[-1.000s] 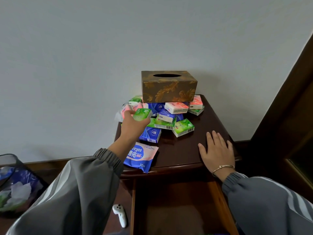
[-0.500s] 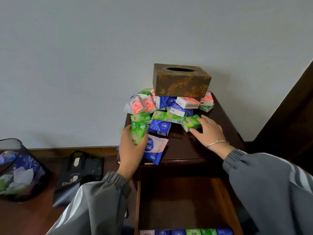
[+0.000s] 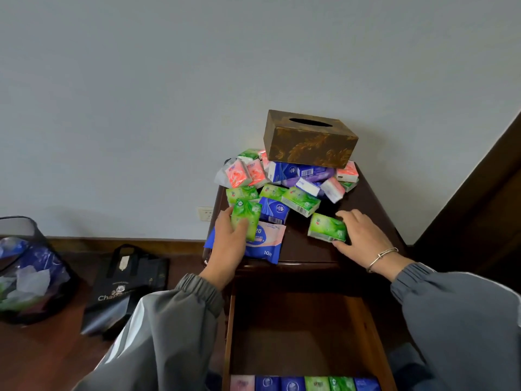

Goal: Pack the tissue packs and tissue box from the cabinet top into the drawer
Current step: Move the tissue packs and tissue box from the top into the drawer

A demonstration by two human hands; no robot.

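A brown and gold tissue box (image 3: 310, 139) sits on a heap of green, pink and blue tissue packs (image 3: 284, 180) at the back of the dark wooden cabinet top (image 3: 366, 210). My left hand (image 3: 228, 244) grips a green pack (image 3: 245, 220) above a pink and blue wipes pack (image 3: 266, 242) at the front edge. My right hand (image 3: 363, 235) holds another green pack (image 3: 327, 227), pinching it by its right end, on the cabinet top. Below, the drawer (image 3: 304, 328) stands open, with a row of several packs (image 3: 304, 383) along its near end.
A black mesh bin (image 3: 28, 272) with a blue liner stands on the floor at the left. A black tote bag (image 3: 124, 289) lies beside it. The wall rises straight behind the cabinet, and dark wooden panelling (image 3: 479, 207) is at the right.
My right hand has closed on a green pack and drawn it away from the heap toward the front right. My left hand keeps its green pack and has stayed near the wipes pack.
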